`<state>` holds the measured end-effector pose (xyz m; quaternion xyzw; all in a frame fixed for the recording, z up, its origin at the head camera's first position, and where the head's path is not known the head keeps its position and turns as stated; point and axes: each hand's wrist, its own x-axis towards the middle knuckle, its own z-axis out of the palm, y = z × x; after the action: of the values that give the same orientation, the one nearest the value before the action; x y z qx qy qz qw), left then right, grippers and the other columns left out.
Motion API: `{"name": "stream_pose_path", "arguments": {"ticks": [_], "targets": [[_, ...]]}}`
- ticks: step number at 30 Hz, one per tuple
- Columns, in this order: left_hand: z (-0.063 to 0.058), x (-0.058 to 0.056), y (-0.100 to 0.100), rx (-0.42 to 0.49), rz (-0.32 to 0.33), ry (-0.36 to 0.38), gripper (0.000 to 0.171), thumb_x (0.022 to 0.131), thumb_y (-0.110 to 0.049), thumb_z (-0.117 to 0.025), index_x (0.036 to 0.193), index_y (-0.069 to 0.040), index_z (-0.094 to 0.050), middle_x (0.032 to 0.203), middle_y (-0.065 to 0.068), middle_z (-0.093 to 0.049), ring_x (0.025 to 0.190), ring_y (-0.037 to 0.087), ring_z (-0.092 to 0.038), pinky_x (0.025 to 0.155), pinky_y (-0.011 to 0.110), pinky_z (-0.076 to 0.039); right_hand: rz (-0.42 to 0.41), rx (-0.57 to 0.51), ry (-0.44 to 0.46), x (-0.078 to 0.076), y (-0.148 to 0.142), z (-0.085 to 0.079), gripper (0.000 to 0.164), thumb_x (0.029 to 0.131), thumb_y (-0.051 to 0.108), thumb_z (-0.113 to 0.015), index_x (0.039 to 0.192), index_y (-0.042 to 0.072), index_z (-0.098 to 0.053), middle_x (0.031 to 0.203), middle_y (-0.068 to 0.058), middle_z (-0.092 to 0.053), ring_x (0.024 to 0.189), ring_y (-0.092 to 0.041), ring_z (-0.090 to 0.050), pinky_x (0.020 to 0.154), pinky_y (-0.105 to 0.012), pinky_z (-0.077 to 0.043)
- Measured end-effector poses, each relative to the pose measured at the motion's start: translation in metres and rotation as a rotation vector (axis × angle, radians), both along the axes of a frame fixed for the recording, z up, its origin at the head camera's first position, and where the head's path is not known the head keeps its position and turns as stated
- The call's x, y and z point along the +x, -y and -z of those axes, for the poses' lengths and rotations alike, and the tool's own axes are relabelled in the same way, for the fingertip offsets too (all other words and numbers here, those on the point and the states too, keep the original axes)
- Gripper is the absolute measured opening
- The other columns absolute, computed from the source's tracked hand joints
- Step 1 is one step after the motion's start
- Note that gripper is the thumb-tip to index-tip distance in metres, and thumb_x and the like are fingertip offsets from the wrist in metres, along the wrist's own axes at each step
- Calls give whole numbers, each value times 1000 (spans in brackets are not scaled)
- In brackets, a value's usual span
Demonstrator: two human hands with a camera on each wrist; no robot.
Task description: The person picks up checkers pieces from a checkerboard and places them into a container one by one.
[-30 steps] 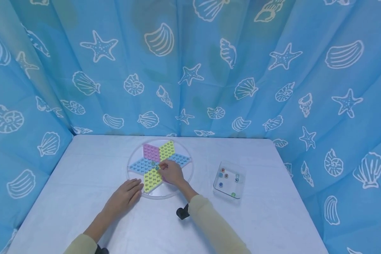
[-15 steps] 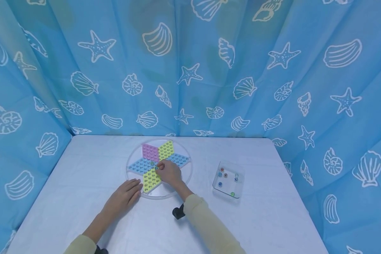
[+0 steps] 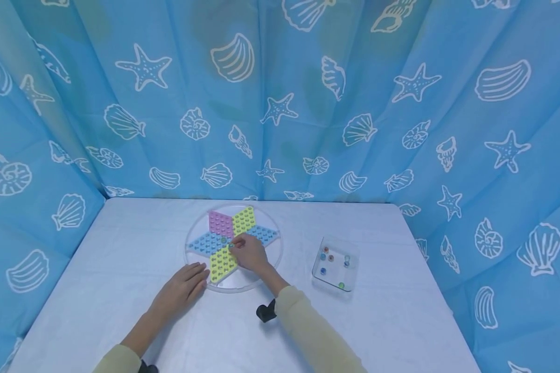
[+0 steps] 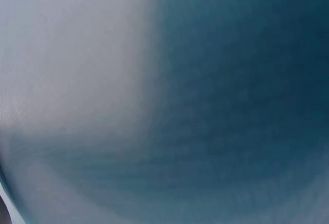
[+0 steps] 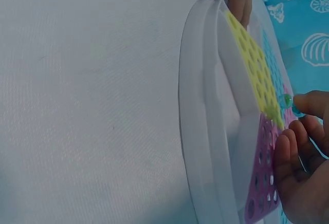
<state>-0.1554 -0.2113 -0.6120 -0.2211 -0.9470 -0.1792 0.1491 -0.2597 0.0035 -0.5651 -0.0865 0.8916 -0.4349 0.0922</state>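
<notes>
A round Chinese checkers board (image 3: 197,216) with a pink, yellow and blue star of holes lies on the table. My right hand (image 3: 251,252) is over its middle. In the right wrist view, that hand's thumb and finger pinch a teal marble (image 5: 297,111) close over the holes. Right beside it, a green marble (image 5: 287,100) sits on the board. My left hand (image 3: 181,286) lies palm down with extended fingers, their tips at the board's near left rim. The left wrist view is only a blur of grey and dark blue.
Right of the board stands a clear, square container (image 3: 332,281) with several coloured glass marbles inside. Both are on a white-covered table (image 3: 392,311). A blue curtain (image 3: 280,140) with shell prints hangs behind the table and at both sides.
My right wrist has rocked slightly left and back, with its fingertips staying at the board's middle. My left hand has stayed in place.
</notes>
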Motion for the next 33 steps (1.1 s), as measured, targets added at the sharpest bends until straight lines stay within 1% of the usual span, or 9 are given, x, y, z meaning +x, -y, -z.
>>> {"name": "stream_pose_path", "arguments": {"ticks": [5, 11, 16, 20, 25, 33], "targets": [[-1, 0, -1, -7, -2, 7, 36, 97, -22, -66, 128, -5, -66, 135, 14, -61, 129, 35, -53, 112, 50, -39, -24, -68, -3, 2, -7, -5, 17, 91, 20, -73, 106, 11, -70, 92, 5, -66, 85, -9, -62, 79, -24, -55], [-3, 1, -3, -7, -16, 39, 36, 99, -24, -64, 129, -5, -66, 136, 14, -60, 130, 34, -52, 113, 50, -39, -43, -78, -22, 5, -18, -9, 19, 90, 19, -73, 107, 11, -71, 94, 5, -69, 89, -10, -64, 82, -26, -56], [-5, 1, -3, -3, -12, 34, 35, 98, -22, -65, 128, -4, -66, 136, 14, -60, 129, 35, -52, 112, 50, -39, -30, -100, -40, 7, -26, -15, 20, 89, 18, -73, 107, 8, -71, 94, 3, -70, 91, -13, -66, 83, -28, -57], [-6, 2, -3, -1, -10, 33, 34, 98, -22, -65, 127, -4, -66, 135, 15, -60, 129, 35, -52, 112, 50, -39, -28, -104, -49, 10, -32, -19, 19, 90, 20, -74, 106, 10, -71, 94, 4, -69, 91, -12, -66, 83, -27, -58], [-5, 1, -3, 2, -4, 24, 34, 98, -22, -65, 127, -4, -67, 135, 15, -61, 128, 35, -53, 111, 51, -40, -37, -111, -55, 15, -41, -28, 18, 90, 20, -73, 105, 11, -71, 95, 4, -69, 91, -12, -66, 83, -27, -58], [-4, 1, -2, 0, -7, 10, 35, 98, -22, -65, 128, -4, -66, 135, 14, -60, 129, 35, -53, 111, 51, -40, -93, -134, -108, 24, -62, -47, 21, 91, 17, -73, 109, 6, -71, 97, 2, -70, 91, -13, -66, 83, -28, -58]]}}
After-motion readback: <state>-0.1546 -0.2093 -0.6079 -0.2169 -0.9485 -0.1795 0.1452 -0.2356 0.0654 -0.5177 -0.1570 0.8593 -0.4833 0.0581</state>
